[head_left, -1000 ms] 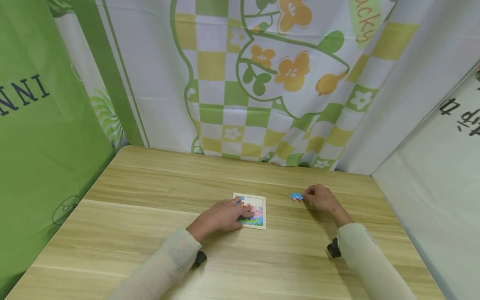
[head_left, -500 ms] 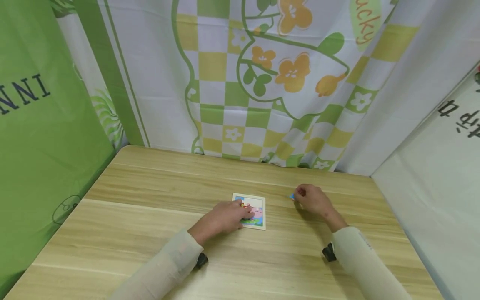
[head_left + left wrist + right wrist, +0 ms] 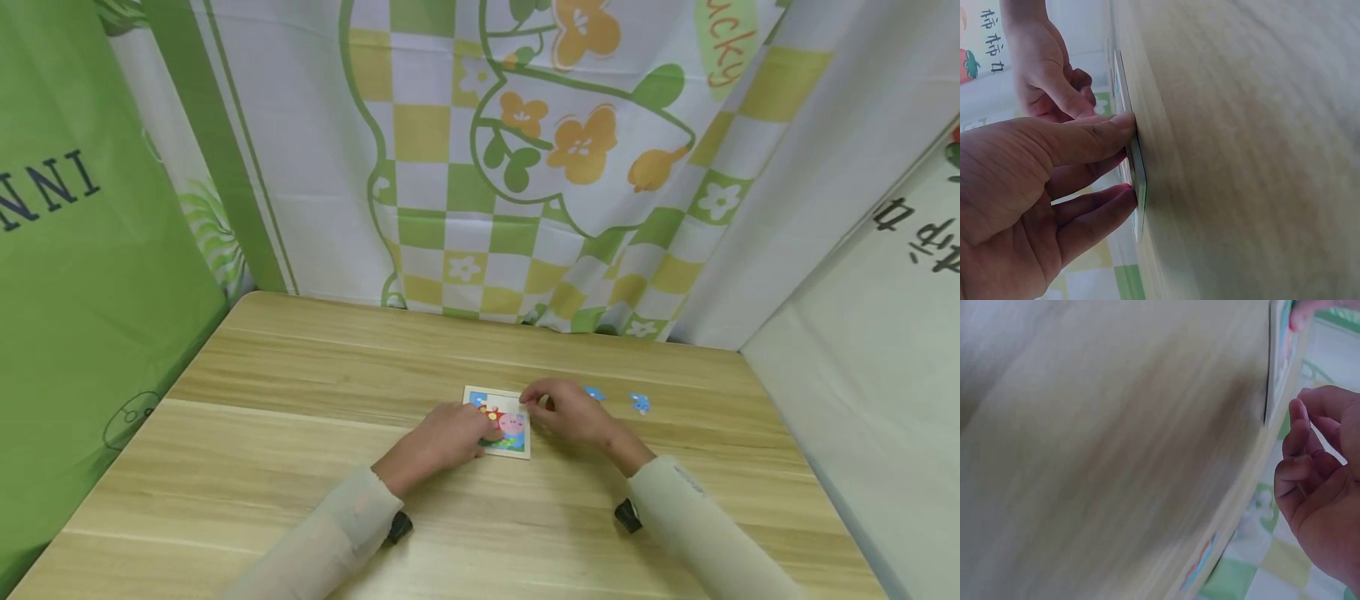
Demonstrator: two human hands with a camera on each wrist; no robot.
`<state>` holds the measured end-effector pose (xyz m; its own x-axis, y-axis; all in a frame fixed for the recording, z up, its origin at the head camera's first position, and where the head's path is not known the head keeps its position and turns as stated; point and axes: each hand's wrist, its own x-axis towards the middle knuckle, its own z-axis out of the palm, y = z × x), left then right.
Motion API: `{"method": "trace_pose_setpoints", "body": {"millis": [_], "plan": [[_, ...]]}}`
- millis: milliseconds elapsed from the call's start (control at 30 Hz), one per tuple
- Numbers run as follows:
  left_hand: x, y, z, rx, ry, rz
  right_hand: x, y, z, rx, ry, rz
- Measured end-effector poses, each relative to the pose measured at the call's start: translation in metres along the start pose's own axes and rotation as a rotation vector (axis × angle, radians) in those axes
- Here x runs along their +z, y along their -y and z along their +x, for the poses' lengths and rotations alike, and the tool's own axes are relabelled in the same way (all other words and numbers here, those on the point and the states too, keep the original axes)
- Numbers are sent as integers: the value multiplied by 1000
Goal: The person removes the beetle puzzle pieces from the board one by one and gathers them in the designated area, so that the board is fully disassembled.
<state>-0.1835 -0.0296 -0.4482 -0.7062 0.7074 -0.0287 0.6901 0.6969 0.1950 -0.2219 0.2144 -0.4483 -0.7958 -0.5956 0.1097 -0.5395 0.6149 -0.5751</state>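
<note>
A small jigsaw puzzle (image 3: 513, 450) in a pale frame lies on the table, its picture showing a pink face. White backing shows in its upper part. My left hand (image 3: 446, 437) rests on its left side, with fingertips on the picture. In the left wrist view the left thumb and fingers (image 3: 1094, 228) press on the board (image 3: 1138, 169) from above, fairly straight. My right hand (image 3: 573, 412) is at the puzzle's upper right corner, thumb and index tips together. In the right wrist view its fingers (image 3: 1297, 434) curl; whether a piece is between the tips is hidden.
Two loose blue puzzle pieces lie on the table to the right: one piece (image 3: 594, 393) just beyond the right hand, another piece (image 3: 640, 403) further right. The wooden table (image 3: 300, 475) meets a patterned curtain (image 3: 427, 217) at the back, with cloths at both sides.
My right hand has moved left from the loose pieces to the puzzle's upper right corner, uncovering two blue pieces. My left hand has stayed on the puzzle, its fingers shifting slightly.
</note>
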Motion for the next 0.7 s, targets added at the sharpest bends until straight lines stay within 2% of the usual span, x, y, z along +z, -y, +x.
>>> {"method": "trace_pose_setpoints", "body": {"millis": [167,400,700], "plan": [[0,1,-2,2,3,15,10,6,7,-9,59,4],[-1,5,-6,33,4,17,19,10,17,-38,55,11],[-3,5,-10,21,23,7,26,13,26,-45,57,29]]}}
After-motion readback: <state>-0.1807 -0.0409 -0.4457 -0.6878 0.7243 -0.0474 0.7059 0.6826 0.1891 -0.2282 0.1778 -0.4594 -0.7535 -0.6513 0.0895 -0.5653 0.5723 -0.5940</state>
